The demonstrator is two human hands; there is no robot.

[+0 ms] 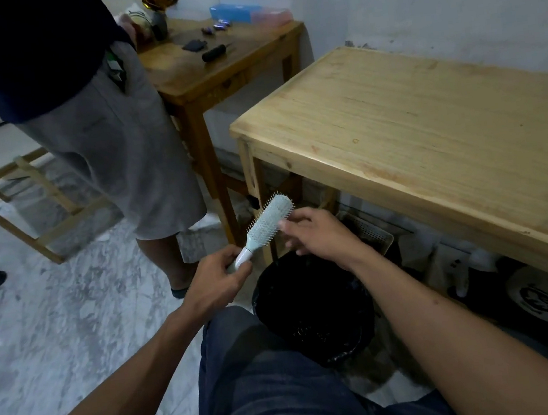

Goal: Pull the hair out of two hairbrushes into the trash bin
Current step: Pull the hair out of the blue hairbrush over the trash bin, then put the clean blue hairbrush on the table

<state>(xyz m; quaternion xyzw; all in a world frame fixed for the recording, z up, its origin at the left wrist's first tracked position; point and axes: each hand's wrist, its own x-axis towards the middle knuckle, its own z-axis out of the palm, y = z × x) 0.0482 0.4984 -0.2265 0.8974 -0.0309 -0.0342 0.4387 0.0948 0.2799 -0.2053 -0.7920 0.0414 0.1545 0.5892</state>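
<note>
One brush [269,224] in view, pale blue-green, bristles up, tilted head far-right, over the near edge of the black bin [312,309]. Left hand [219,279] closed around the white handle. Right hand [317,236] at the brush head's right side, fingertips [287,224] touching the bristles, pinched loosely; can't tell if any hair is held. Bin sits on the floor between the knees, beside the light table [428,126]. Darker table [213,63] far left with small items. Second person [100,125] in grey shorts stands at left.
</note>
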